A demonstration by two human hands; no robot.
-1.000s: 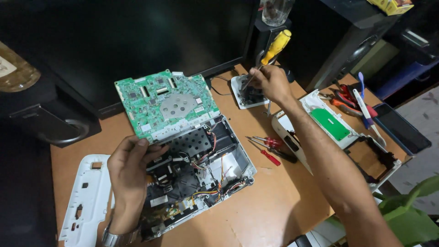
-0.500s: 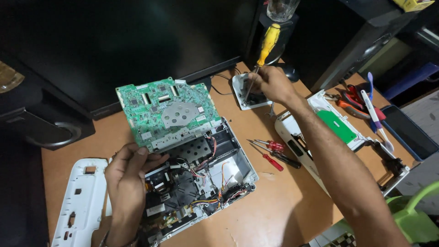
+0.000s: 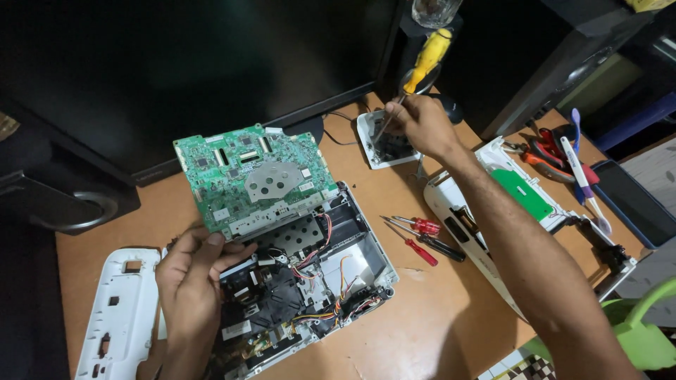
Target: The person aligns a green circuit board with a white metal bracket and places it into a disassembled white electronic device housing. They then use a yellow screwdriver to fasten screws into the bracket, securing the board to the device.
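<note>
While my left hand (image 3: 190, 285) is gripping the lower-left edge of the green board (image 3: 257, 176), fingers curled on it and thumb on top, it is holding the board tilted up off the open chassis (image 3: 310, 281), leaving the wiring and black parts underneath exposed. My right hand (image 3: 422, 123) is closed on the shaft of the yellow screwdriver (image 3: 426, 60), handle pointing up and away, tip sitting down in the small white tray (image 3: 387, 144) at the back of the desk (image 3: 436, 309); probably where the screws are going, though I can't make them out. Two red drivers (image 3: 419, 236) are lying between chassis and my right forearm, within reach. White cover (image 3: 116, 313) is lying flat at far left, another white shell with a green panel (image 3: 524, 197) to the right, out of the way. Red pliers (image 3: 553, 151) are sitting near the back right corner.
</note>
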